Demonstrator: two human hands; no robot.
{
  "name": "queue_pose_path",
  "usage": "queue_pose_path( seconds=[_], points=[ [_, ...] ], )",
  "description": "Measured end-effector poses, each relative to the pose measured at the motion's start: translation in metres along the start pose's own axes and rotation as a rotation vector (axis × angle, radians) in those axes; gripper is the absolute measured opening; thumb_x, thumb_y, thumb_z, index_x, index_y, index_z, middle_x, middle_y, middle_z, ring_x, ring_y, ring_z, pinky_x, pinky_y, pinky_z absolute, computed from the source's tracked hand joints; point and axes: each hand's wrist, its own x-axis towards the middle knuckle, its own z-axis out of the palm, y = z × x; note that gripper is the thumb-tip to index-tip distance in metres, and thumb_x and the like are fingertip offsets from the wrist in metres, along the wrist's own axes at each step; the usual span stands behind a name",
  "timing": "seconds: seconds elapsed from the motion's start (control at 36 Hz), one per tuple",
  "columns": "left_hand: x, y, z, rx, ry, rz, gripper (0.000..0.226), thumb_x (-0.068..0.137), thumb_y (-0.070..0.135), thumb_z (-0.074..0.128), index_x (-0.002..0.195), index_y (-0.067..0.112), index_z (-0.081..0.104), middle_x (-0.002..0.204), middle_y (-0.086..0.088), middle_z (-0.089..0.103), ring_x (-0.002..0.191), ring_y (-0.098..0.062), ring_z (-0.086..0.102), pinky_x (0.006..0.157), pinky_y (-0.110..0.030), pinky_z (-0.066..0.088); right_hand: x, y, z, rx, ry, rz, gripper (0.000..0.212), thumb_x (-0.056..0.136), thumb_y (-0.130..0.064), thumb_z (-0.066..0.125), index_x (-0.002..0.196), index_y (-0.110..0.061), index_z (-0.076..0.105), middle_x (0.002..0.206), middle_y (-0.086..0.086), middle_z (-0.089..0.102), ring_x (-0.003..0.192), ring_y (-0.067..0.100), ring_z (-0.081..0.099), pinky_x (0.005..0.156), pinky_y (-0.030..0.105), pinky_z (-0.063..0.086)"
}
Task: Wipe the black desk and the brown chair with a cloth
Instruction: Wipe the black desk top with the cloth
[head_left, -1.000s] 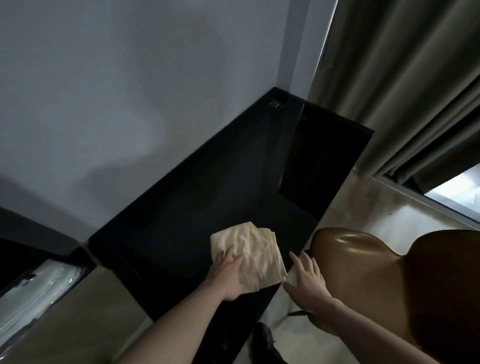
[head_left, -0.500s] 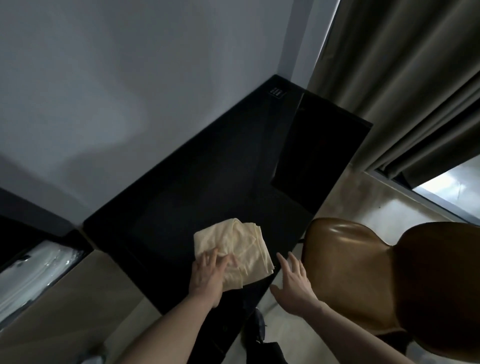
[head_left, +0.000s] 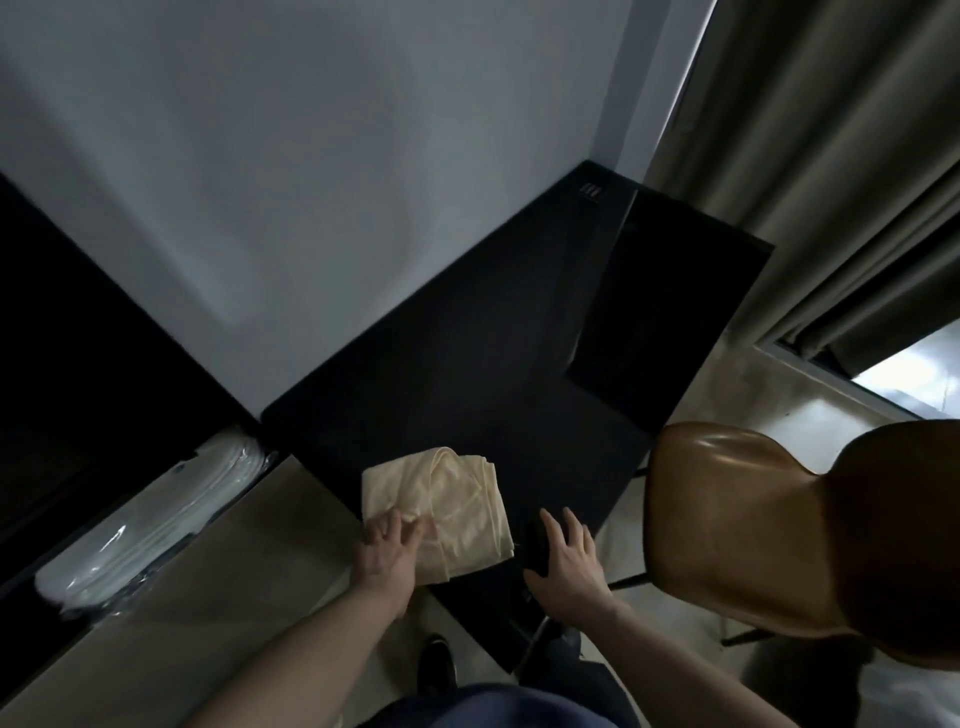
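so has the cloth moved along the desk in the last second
Yes. The cream cloth has slid toward the near left corner of the black desk, away from the brown chair, under the left hand.

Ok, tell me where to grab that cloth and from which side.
Take the cloth at its thick folded end, the far one, coming from above with the right hand, which is free and open beside it. It lies flat on the desk, so nothing slips under; the layers bunch there. The left hand presses the near corner.

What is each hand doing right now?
Left hand: open, fingers pressing flat on the cloth.
Right hand: open, fingers spread, holding nothing, at the desk edge.
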Motion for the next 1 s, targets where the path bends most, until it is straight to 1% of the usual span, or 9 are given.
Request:
queue_pose_path(
  seconds=[0.11, 0.22, 0.28, 0.5, 0.61, 0.72, 0.83, 0.92, 1.0],
  points=[
    [-0.002, -0.004, -0.003, -0.02, -0.039, -0.011, 0.124, 0.083, 0.023, 0.08, 0.158, 0.03, -0.019, 0.165, -0.014, -0.019, 0.152, -0.043, -0.004, 0.118, -0.045, 0.033, -0.006, 0.004, -0.003, 0.007, 0.032, 0.005, 0.09, 0.095, -0.038, 0.061, 0.162, -0.032, 0.001, 0.169, 0.003, -0.012, 0.155, 0.035, -0.009, 0.126, 0.053, 0.014],
    [0.011, -0.002, -0.01, -0.096, -0.107, -0.029, 0.122, 0.088, 0.017, 0.074, 0.156, 0.035, -0.026, 0.162, -0.01, -0.035, 0.15, -0.046, -0.02, 0.122, -0.051, 0.025, -0.003, 0.024, -0.017, 0.021, 0.086, 0.019, 0.09, 0.094, -0.04, 0.062, 0.161, -0.033, 0.003, 0.169, 0.003, -0.009, 0.156, 0.034, -0.004, 0.125, 0.052, 0.02],
    [0.021, -0.002, -0.018, -0.104, -0.138, -0.031, 0.12, 0.089, 0.014, 0.071, 0.155, 0.038, -0.027, 0.16, -0.008, -0.038, 0.149, -0.046, -0.023, 0.123, -0.053, 0.022, -0.001, 0.036, -0.025, 0.014, 0.096, 0.022, 0.091, 0.093, -0.041, 0.063, 0.161, -0.033, 0.004, 0.169, 0.003, -0.008, 0.156, 0.033, -0.003, 0.124, 0.05, 0.021],
    [0.061, -0.005, -0.057, -0.129, -0.175, -0.059, 0.104, 0.096, 0.022, 0.064, 0.154, 0.048, -0.019, 0.162, 0.0, -0.036, 0.153, -0.042, -0.015, 0.119, -0.059, 0.025, 0.025, 0.07, -0.07, -0.042, 0.071, 0.013, 0.09, 0.096, -0.044, 0.06, 0.162, -0.029, 0.0, 0.169, 0.005, -0.009, 0.155, 0.036, -0.006, 0.125, 0.051, 0.02],
    [0.087, 0.009, -0.069, -0.234, -0.171, -0.131, 0.104, 0.096, 0.019, 0.062, 0.153, 0.051, -0.019, 0.16, 0.0, -0.04, 0.152, -0.044, -0.012, 0.119, -0.059, 0.026, 0.046, 0.079, -0.096, -0.053, 0.058, -0.051, 0.089, 0.096, -0.042, 0.06, 0.162, -0.03, 0.002, 0.169, 0.003, -0.009, 0.156, 0.033, -0.006, 0.126, 0.048, 0.017],
    [0.097, 0.025, -0.073, -0.364, -0.144, -0.201, 0.104, 0.097, 0.019, 0.062, 0.153, 0.049, -0.02, 0.159, -0.001, -0.04, 0.151, -0.046, -0.014, 0.122, -0.056, 0.023, 0.067, 0.089, -0.118, -0.098, -0.01, -0.116, 0.085, 0.097, -0.04, 0.057, 0.162, -0.028, 0.002, 0.169, 0.003, -0.011, 0.156, 0.032, -0.008, 0.127, 0.046, 0.013],
    [0.091, 0.036, -0.069, -0.471, -0.094, -0.231, 0.089, 0.099, 0.027, 0.055, 0.155, 0.049, -0.01, 0.163, 0.0, -0.033, 0.152, -0.044, -0.006, 0.123, -0.053, 0.02, 0.084, 0.097, -0.133, -0.194, -0.07, -0.15, 0.087, 0.096, -0.037, 0.057, 0.162, -0.027, 0.002, 0.169, 0.004, -0.011, 0.156, 0.033, -0.007, 0.127, 0.045, 0.013],
    [0.073, 0.051, -0.066, -0.557, -0.088, -0.228, 0.083, 0.097, 0.023, 0.053, 0.154, 0.05, 0.0, 0.164, 0.001, -0.028, 0.152, -0.041, -0.003, 0.123, -0.053, 0.02, 0.091, 0.096, -0.139, -0.251, -0.102, -0.162, 0.088, 0.096, -0.036, 0.057, 0.162, -0.028, 0.0, 0.169, 0.004, -0.012, 0.156, 0.035, -0.007, 0.127, 0.047, 0.014],
    [0.052, 0.066, -0.056, -0.624, -0.094, -0.207, 0.084, 0.096, 0.022, 0.053, 0.153, 0.05, -0.001, 0.165, 0.002, -0.025, 0.154, -0.038, -0.004, 0.123, -0.052, 0.021, 0.091, 0.091, -0.137, -0.273, -0.114, -0.175, 0.086, 0.097, -0.035, 0.056, 0.162, -0.028, 0.0, 0.169, 0.005, -0.012, 0.155, 0.036, -0.008, 0.126, 0.05, 0.014]
  ],
)
